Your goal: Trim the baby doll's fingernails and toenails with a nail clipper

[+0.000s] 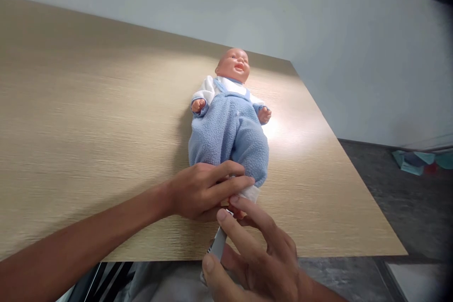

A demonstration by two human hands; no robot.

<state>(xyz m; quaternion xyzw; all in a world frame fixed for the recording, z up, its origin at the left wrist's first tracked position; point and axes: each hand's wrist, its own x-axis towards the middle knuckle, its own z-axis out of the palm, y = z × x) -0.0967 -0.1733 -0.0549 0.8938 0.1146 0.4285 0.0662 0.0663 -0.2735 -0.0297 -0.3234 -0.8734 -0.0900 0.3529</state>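
A baby doll [230,122] in blue fleece overalls and a white top lies on its back, its head away from me and its feet toward me. My left hand [208,191] is closed around its lower legs, fingers across the white trouser cuff [250,193]. Between the thumb and fingers of my right hand [260,250] is a small silver nail clipper [218,244]. The clipper's tip is right by the doll's foot [238,212], which my fingers partly cover; I cannot tell whether it touches the toes.
The doll lies on a light wood-grain table [88,118], close to its front edge. Behind stands a pale wall [177,0]. Dark floor [382,188] shows past the table's right edge, with teal fabric or paper pieces [412,163] by the wall.
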